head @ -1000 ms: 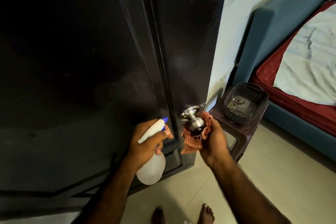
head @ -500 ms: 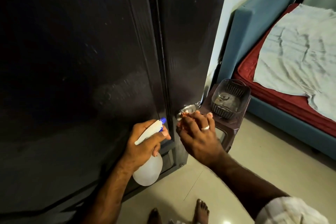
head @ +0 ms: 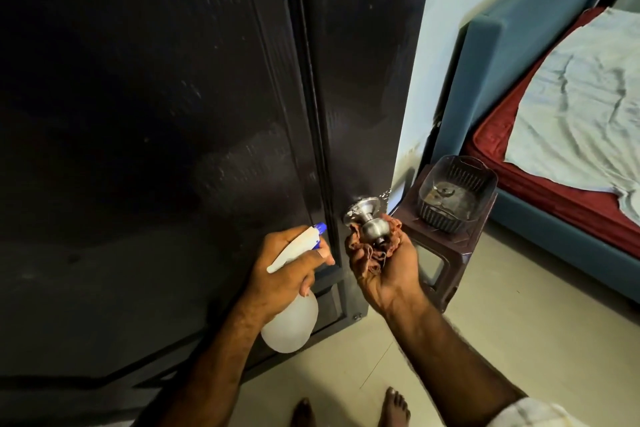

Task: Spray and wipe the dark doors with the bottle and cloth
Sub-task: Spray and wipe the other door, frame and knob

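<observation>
Your left hand (head: 282, 270) grips the spray bottle (head: 290, 317), fingers curled round its neck, the blue nozzle (head: 320, 227) aimed toward 1 o'clock at the dark doors (head: 166, 121). Your right hand (head: 388, 270), palm up, holds the reddish cloth (head: 369, 251) bunched under and round the metal door knob (head: 372, 227), at 3 o'clock from the bottle. At 2 o'clock from the knob, a basket (head: 457, 196) sits on a brown stool (head: 446, 253), with the bed (head: 571, 121) beyond it.

Both forearms bare, no watch/bands visible. R arm: pale checked sleeve (head: 526, 414) at frame edge, lower right. Feet (head: 393, 407) bare, no footwear.
</observation>
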{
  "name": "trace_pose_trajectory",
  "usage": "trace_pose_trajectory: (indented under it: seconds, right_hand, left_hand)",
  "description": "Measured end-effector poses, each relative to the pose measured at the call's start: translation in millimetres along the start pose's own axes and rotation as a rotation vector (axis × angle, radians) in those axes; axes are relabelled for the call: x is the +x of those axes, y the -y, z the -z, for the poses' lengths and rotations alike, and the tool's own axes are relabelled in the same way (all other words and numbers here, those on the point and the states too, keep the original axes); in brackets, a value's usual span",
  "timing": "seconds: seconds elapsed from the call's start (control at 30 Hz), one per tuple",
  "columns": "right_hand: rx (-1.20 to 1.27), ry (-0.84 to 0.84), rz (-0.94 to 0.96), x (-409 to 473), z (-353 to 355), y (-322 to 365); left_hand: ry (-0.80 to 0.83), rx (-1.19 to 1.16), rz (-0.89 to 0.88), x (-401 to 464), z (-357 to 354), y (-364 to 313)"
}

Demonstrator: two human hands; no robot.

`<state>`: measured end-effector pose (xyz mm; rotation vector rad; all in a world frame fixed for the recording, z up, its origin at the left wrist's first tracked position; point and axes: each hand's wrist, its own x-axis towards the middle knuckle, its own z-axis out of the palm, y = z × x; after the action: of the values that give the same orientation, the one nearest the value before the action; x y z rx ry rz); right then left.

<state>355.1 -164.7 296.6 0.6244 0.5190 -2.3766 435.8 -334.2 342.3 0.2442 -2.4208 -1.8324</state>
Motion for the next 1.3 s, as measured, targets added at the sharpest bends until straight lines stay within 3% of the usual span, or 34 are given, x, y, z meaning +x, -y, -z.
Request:
trace_pose_trajectory:
  seconds: [0.1,0.23,0.4,0.5,0.63,0.7,0.73,0.83,0.93,1.0,1.13,1.3]
  right_hand:
    - [0.080,0.068,-0.001,-12.1,7.4,-1.3]
    - [-0.148,0.091,0.243,-26.2,27.7,0.1]
    - [-1.106,0.153,0.726,-20.7,56.4,18.2]
    - [-1.707,0.299,1.051,-17.0,59.4,50.4]
    - [-2.136,0.506,1.093,-5.1,37.7,94.2]
    - [-2.100,0.535,1.006,3.2,36.6,103.1]
    - [-1.936,0.491,0.904,6.0,39.1,103.0]
    - [-1.147,0.307,0.502,2.5,50.9,87.6]
    - [-0.837,0.303,0.392,0.4,60.0,54.1]
    - [-0.914,0.344,0.438,-1.2,55.2,36.8]
    - [-1.338,0.354,0.772,6.4,47.4,44.7]
    - [-1.406,0.314,0.646,1.4,36.3,71.1]
  left_hand:
    - [-0.003,0.012,-0.013,1.9,-2.1,-5.4]
    - [-0.004,0.018,-0.035,2.9,-2.3,-9.2]
    - [-0.001,-0.012,-0.036,0.0,-4.8,-10.0]
    - [0.026,-0.011,-0.028,-1.4,-6.8,-6.9]
    - [0.074,-0.008,-0.010,-5.5,-11.9,-6.7]
    - [0.072,-0.001,0.008,-7.6,-14.3,-6.1]
    - [0.064,-0.003,0.014,-8.4,-14.7,-5.3]
    - [0.042,0.014,0.020,-10.0,-16.3,-4.7]
    - [0.032,0.032,0.030,-9.6,-16.0,-7.1]
    - [0.024,0.053,0.028,-8.4,-15.0,-10.1]
    - [0.009,0.100,0.009,-4.1,-13.0,-10.7]
    - [0.040,0.107,0.040,-0.6,-18.0,-7.1]
